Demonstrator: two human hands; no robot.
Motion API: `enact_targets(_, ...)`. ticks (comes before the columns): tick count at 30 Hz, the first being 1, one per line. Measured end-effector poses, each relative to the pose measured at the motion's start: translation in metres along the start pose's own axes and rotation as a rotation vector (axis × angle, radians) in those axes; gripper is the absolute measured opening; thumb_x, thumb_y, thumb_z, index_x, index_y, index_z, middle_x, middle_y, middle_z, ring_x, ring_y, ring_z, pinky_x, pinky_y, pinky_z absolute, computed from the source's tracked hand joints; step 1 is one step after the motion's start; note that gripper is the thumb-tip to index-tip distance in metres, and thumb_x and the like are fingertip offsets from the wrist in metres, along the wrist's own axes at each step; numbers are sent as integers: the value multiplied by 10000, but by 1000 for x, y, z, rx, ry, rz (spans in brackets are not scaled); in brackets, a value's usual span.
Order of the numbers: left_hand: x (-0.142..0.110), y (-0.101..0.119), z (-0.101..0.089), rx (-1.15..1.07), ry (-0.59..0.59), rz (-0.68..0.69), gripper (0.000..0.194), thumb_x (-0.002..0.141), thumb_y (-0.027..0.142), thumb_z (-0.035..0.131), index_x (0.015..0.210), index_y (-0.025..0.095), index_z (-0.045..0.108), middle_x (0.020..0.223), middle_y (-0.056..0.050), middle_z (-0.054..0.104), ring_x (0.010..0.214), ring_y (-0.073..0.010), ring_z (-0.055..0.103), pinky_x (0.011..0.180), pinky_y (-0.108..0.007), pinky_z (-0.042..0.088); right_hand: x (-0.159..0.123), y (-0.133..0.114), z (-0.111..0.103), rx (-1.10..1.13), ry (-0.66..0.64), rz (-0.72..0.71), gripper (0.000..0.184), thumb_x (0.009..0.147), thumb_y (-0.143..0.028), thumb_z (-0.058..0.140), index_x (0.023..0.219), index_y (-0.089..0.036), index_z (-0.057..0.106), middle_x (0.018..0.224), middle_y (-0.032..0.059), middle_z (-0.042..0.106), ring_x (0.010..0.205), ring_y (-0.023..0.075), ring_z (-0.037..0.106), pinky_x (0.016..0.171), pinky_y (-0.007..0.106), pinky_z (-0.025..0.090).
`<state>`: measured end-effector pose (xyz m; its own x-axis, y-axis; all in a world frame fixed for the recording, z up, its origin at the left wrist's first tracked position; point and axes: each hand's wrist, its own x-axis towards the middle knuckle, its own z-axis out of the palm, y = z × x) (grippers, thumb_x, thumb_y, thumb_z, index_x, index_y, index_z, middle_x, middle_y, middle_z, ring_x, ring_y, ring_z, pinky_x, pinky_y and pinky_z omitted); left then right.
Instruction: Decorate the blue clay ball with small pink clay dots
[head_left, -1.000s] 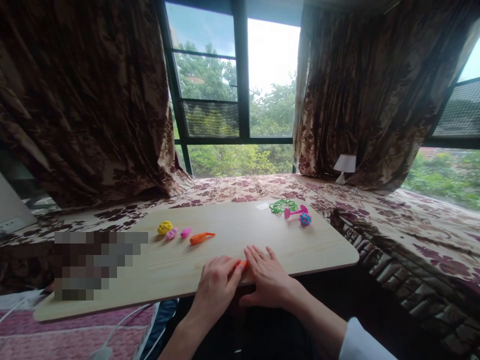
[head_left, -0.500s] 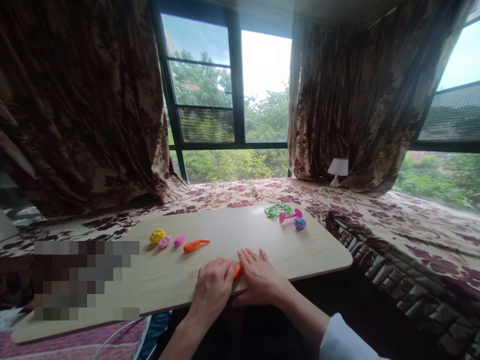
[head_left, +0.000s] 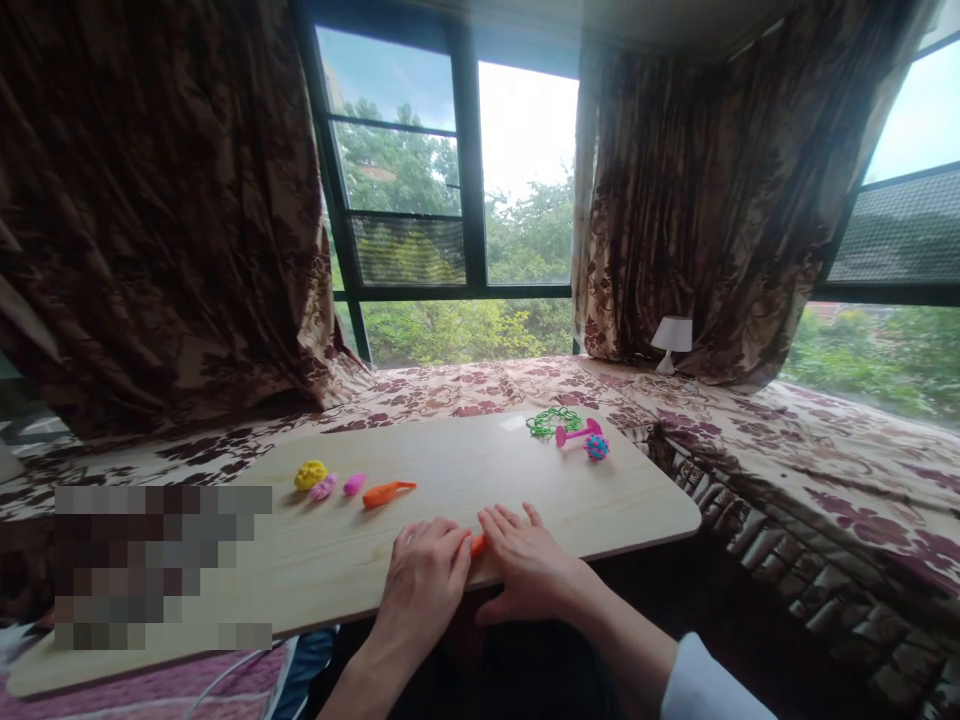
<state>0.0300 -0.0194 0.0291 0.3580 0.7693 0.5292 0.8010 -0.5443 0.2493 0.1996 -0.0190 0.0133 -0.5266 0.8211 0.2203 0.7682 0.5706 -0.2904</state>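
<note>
An orange piece of modelling clay (head_left: 478, 545) lies on the pale wooden tabletop (head_left: 457, 460) near its front edge, mostly covered by my hands. My left hand (head_left: 426, 572) is bent over its left end, fingers together and thumb alongside. Flat over the right part rests my right hand (head_left: 529, 560), its fingers stretched forward and the thumb out toward the table edge. Beyond my left hand is an orange carrot-like shape (head_left: 386, 494) with a thin tip pointing right. Left of it sit a bright pink lump (head_left: 355, 484), a light pink lump (head_left: 323, 487) and a yellow lump (head_left: 310, 474).
At the back right of the table are a green chain-like loop (head_left: 553, 421), a pink dumbbell-shaped toy (head_left: 577, 433) and a blue-and-pink knobbly ball (head_left: 597, 447). A white lamp (head_left: 670, 343) stands on the patterned window ledge. Blurred blocks hide the table's left part.
My right hand has shifted slightly forward and right over the orange clay, its thumb spreading further. My left hand stays nearly in place. The view has drifted slightly.
</note>
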Motion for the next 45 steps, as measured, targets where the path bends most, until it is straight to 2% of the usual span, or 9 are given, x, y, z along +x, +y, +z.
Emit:
enact_targets(3,-4,0,-6,-183,-36,-35,159,774,279,513,834,255,658,856,-28,624,879,-220,527,947,-440,281,-23,10,-11,83,30,40,1007,603,-511,665,1396,-122,180,1411,171,279,1301,288,227,1053,504,121)
enact_targets(7,-5,-3,-4,-522,-38,-209,221,731,312,567,921,243,658,954,-45,645,960,-234,543,939,-403,326,-47,26,-28,234,258,184,646,732,-330,592,1319,-158,384,1356,134,390,1255,249,326,1042,422,229)
enact_targets(9,-3,-6,-1,-589,-43,-260,332,787,363,492,1055,205,610,934,-63,670,888,-214,597,843,-361,418,-43,27,-31,398,356,209,474,761,-286,564,1219,-179,507,1266,111,491,1165,235,442,998,397,313)
enact_targets(12,2,-8,0,-695,-73,-284,421,846,397,385,1143,154,559,850,-68,705,820,-194,641,748,-311,475,-21,17,-27,584,389,172,313,802,-280,524,1095,-196,593,1109,74,594,943,188,590,825,329,467)
enact_targets(16,5,-8,-3,-753,-90,-248,400,856,378,380,1158,183,556,1027,-56,678,982,-174,600,850,-279,445,11,-3,-18,644,366,100,256,813,-268,518,1031,-185,625,977,46,650,802,146,628,675,243,502)
enact_targets(22,4,-20,-5,-643,-47,-263,293,765,351,527,989,225,669,999,-56,678,1038,-234,551,946,-359,361,35,-6,1,617,347,97,167,762,-182,552,876,-188,673,829,19,688,753,149,628,685,241,475)
enact_targets(27,0,-26,-6,-556,-30,-278,258,724,323,566,937,244,688,898,-44,696,948,-241,582,885,-371,396,36,-1,11,542,330,121,185,720,-144,567,860,-198,675,795,9,686,723,147,617,687,244,461)
enact_targets(33,-1,-28,-1,-487,-31,-290,267,726,381,557,910,250,699,862,-34,711,903,-226,600,833,-312,422,29,-1,5,500,289,108,229,739,-169,571,944,-209,666,816,5,678,725,131,609,692,226,453)
enact_targets(45,-2,-33,3,-405,-30,-211,295,770,402,516,931,233,697,871,-27,703,866,-187,597,809,-278,416,32,-1,7,435,283,93,165,749,-328,613,836,-215,697,781,8,630,670,122,576,607,218,424)
